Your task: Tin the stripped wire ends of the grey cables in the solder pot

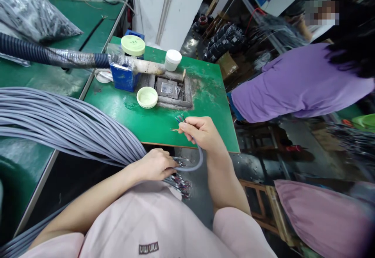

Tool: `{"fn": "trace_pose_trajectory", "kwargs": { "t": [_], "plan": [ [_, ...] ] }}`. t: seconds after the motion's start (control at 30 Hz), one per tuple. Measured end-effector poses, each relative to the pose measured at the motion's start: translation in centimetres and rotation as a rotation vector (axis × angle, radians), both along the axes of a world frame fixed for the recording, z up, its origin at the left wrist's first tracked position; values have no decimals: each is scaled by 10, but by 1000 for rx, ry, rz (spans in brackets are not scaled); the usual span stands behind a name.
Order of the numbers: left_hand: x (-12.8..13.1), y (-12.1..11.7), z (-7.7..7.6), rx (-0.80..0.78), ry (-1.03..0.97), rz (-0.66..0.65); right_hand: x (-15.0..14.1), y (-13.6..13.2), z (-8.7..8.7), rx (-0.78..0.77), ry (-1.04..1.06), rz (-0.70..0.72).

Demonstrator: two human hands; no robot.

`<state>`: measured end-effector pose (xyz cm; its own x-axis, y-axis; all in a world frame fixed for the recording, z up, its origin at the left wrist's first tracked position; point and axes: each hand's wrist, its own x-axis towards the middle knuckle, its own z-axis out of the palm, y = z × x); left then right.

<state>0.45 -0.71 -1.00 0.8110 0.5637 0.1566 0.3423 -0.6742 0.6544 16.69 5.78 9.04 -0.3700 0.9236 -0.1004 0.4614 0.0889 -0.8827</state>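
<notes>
A thick bundle of grey cables point(88, 125) runs in from the left and ends in front of my body. My left hand point(159, 163) is closed over the bundle's near end, around one or more of the cables. One grey cable point(200, 160) bends up from there to my right hand point(202, 131), which pinches it close to its tip. Thin coloured wires point(180, 118) fan out beyond those fingers, a few of them orange. Below my left hand, several stripped cable ends point(182, 185) hang over the table's edge.
On the green table point(211, 129) sit a square solder pot point(168, 88), a small dish of pale paste point(147, 97), a white tub point(173, 60) and a blue holder point(123, 77) with an extraction hose point(79, 60). A person in purple point(295, 82) is at the right.
</notes>
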Motion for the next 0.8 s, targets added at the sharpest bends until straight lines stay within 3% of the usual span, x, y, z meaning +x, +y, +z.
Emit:
{"fn": "trace_pose_trajectory", "kwargs": {
  "t": [0.3, 0.4, 0.47, 0.57, 0.67, 0.73, 0.8],
  "plan": [
    [2, 2, 3, -21, 58, -28, 4, -5, 0, 45, 18, -14],
    [3, 3, 5, -58, 129, -59, 20, -20, 1, 75, 90, -125],
    [5, 4, 4, -92, 172, -72, 41, -33, -8, 118, 167, -256],
    [11, 9, -3, -130, 292, -96, 87, -60, -46, 119, 199, -544],
    [24, 14, -15, -125, 515, -134, 129, -98, -104, -90, -88, -869],
    [36, 19, -25, -105, 691, -146, 145, -128, -138, -293, -376, -898],
    [50, 24, -35, -106, 868, -160, 147, -159, -159, -446, -452, -841]
  ]
}}
